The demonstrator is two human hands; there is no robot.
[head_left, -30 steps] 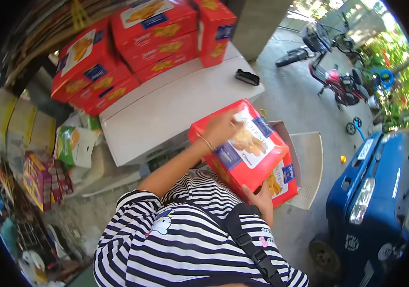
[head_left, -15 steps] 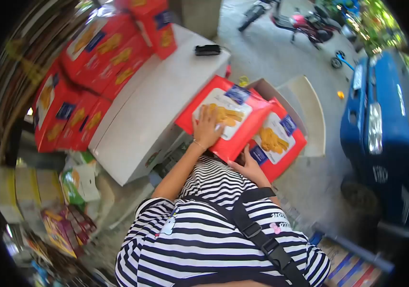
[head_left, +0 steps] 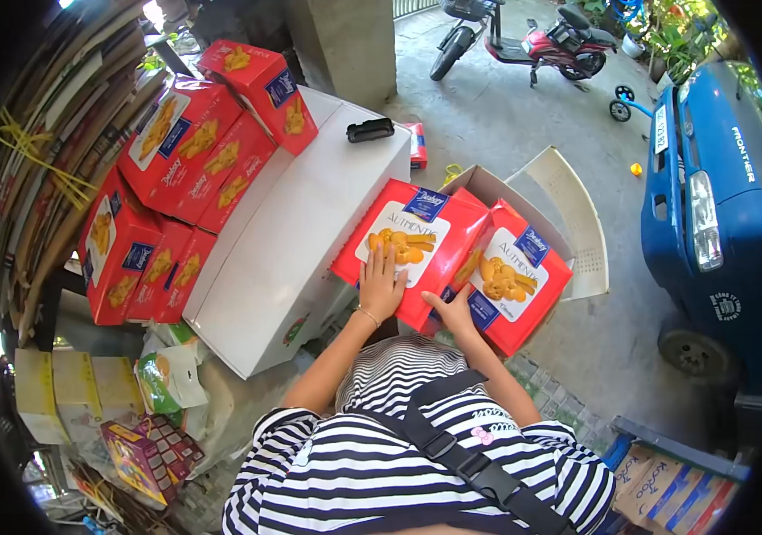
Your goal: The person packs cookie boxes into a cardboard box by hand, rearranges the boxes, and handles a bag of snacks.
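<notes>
Concrete floor (head_left: pixel 470 116) runs through the upper right of the frame; a long white box (head_left: pixel 305 205) left of centre carries stacked red packs (head_left: pixel 194 192). Change over the last second: the central red pack (head_left: pixel 439 267) no longer covers most of the second red pack (head_left: pixel 541 299), right of centre beside the open carton's wall (head_left: pixel 495 185). Both labels show, likely easier for you to handle separately. Your left hand (head_left: pixel 382 285) lies open, flat on the central pack. Your right hand (head_left: pixel 455 314) touches its lower corner; can't tell whether it grips.

From where I stand: open carton (head_left: pixel 492 185) interior mostly concealed by red boxes (head_left: pixel 516 278); print on pale flap (head_left: pixel 568 209) illegible; blue truck (head_left: pixel 729 187) cut off at right.
</notes>
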